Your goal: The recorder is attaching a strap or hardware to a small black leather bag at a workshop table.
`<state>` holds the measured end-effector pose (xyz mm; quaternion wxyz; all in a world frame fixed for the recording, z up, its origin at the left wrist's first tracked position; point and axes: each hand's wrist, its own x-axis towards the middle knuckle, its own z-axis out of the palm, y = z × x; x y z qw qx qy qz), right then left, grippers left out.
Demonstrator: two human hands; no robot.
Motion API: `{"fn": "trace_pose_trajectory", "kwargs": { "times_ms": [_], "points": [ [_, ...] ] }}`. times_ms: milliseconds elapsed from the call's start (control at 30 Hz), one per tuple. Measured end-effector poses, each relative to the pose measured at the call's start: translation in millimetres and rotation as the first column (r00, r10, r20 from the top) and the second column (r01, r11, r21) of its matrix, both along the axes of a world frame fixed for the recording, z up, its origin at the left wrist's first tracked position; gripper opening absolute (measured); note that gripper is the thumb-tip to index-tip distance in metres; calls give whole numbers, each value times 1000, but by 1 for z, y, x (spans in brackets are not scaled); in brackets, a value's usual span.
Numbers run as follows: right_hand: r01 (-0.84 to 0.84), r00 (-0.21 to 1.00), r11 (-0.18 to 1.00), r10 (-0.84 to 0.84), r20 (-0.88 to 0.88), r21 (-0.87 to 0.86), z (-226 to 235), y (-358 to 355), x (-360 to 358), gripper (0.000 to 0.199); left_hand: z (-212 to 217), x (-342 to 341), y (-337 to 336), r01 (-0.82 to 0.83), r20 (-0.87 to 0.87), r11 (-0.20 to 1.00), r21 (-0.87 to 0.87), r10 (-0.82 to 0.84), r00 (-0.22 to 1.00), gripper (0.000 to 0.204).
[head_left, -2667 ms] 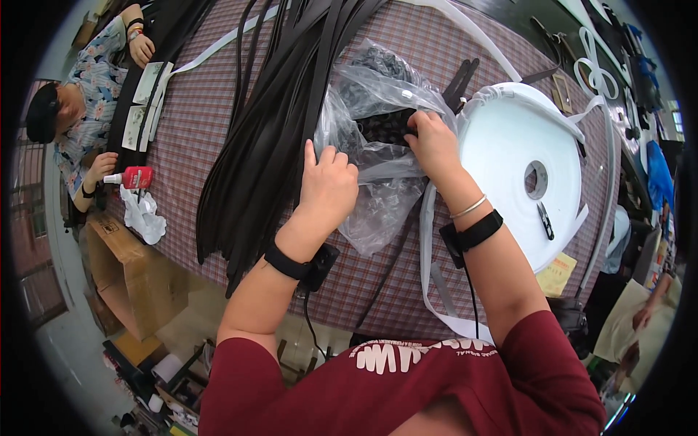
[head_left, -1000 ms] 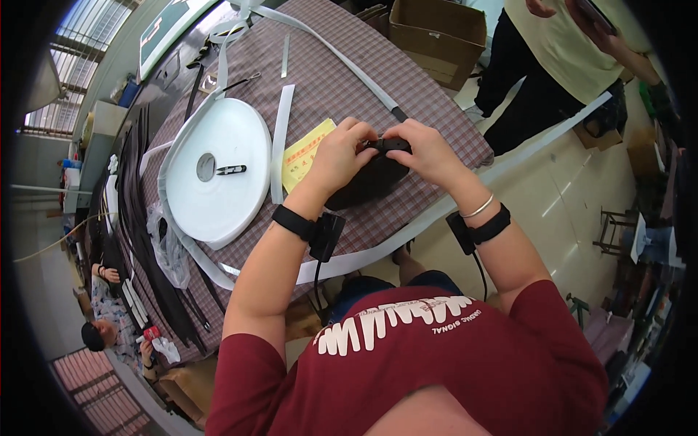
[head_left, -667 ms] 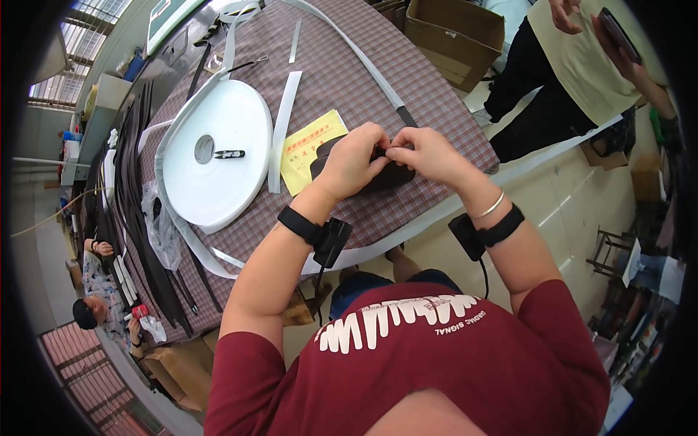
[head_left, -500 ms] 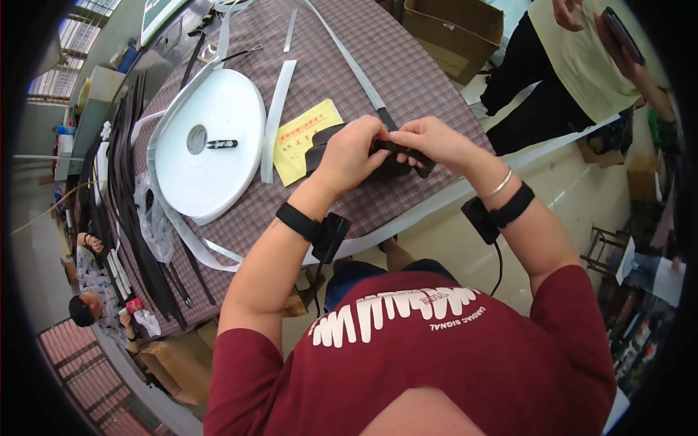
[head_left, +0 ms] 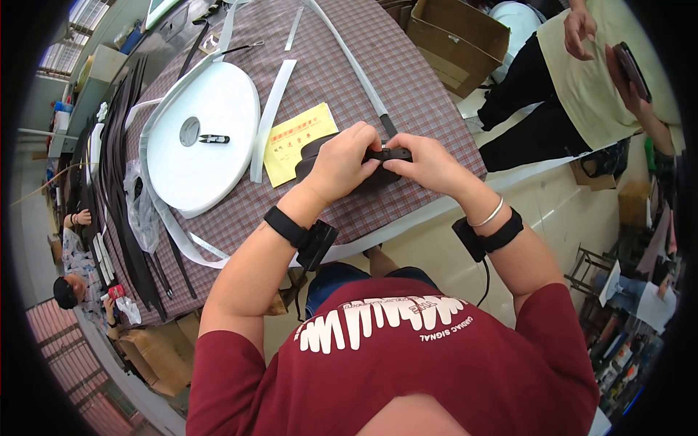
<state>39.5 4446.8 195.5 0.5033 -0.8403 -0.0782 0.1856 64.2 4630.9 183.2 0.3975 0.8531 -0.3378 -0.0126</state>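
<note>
A: What do the two hands hold?

B: The left hand [head_left: 342,161] and the right hand [head_left: 429,161] both close their grip on a black strap piece [head_left: 389,154]. It sits between the fingertips, just above the near edge of the worktop [head_left: 392,87].

A: Why do both hands pinch it?

B: I think the piece is small, so two hands keep it steady. More of the black strap [head_left: 309,154] curls under the left hand and rests on the cloth.

A: What is next to it?

B: A yellow paper slip [head_left: 291,138] lies just beside the left hand. A big white tape roll [head_left: 211,138] lies flat further left, with a small black clip [head_left: 214,139] on top. A loose white strip [head_left: 273,120] lies between the roll and the slip.

A: What is the worktop like?

B: It has a checked cloth in brown and white. Long black straps [head_left: 120,189] hang over its far left side, close to a clear plastic bag [head_left: 142,214].

A: And the room?

B: It looks like a workshop. A cardboard box [head_left: 454,40] stands on the pale floor. Another person [head_left: 582,80] stands there holding a phone [head_left: 631,69]. One more person [head_left: 76,269] sits at the far left.
</note>
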Motion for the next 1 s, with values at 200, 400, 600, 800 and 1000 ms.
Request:
{"fn": "trace_pose_trajectory", "kwargs": {
  "times_ms": [200, 400, 600, 800, 1000],
  "points": [
    [57, 950, 990, -15, -312, 129, 3, -3, 11, 21, 6, -1, -4, 44, -52, 999, 3, -44, 998, 25],
    [21, 907, 992, 34, -420, 125, 2, -2, 15, 23, 12, -2, -3, -21, -258, 996, 85, 42, 965, 31],
    [-64, 871, 969, 171, 460, -239, -1, -1, -16, 36, 19, 12, 4, 77, -553, 996, 36, -44, 832, 41],
    [-148, 886, 935, 270, 377, -323, -3, -4, -7, 31, 25, 8, 4, 129, -572, 990, 65, -69, 817, 39],
    [-164, 984, 984, 169, 64, -74, 2, -10, 1, 30, 18, -1, 2, 51, -482, 998, 43, -24, 876, 37]
  ]
}}
